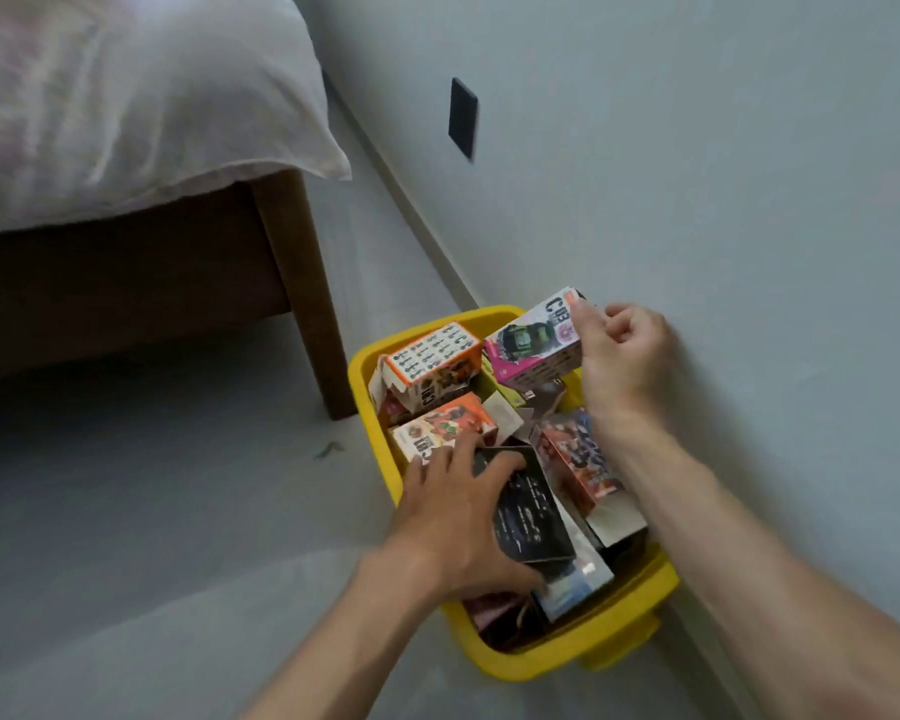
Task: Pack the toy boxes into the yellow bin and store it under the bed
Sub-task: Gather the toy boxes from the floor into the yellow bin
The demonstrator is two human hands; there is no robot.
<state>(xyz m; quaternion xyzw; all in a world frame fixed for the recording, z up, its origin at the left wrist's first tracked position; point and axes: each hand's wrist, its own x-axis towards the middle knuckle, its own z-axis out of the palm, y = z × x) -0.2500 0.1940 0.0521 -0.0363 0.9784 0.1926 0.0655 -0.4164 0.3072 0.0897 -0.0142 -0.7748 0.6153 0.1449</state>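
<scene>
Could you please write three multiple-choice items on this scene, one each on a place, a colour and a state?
1. Where does the bin stand?
A. on the bed
B. on the floor between the bed leg and the wall
C. under the bed

2. What colour is the bin?
A. yellow
B. blue
C. red

3. What is the right hand doing?
A. resting empty on the floor
B. gripping the bin's rim
C. holding the pink and white box over the bin

Key: 1 B, it sits beside the bed leg and close to the wall; 2 A, its rim is yellow; 3 C, fingers pinch the box's edge.
</scene>
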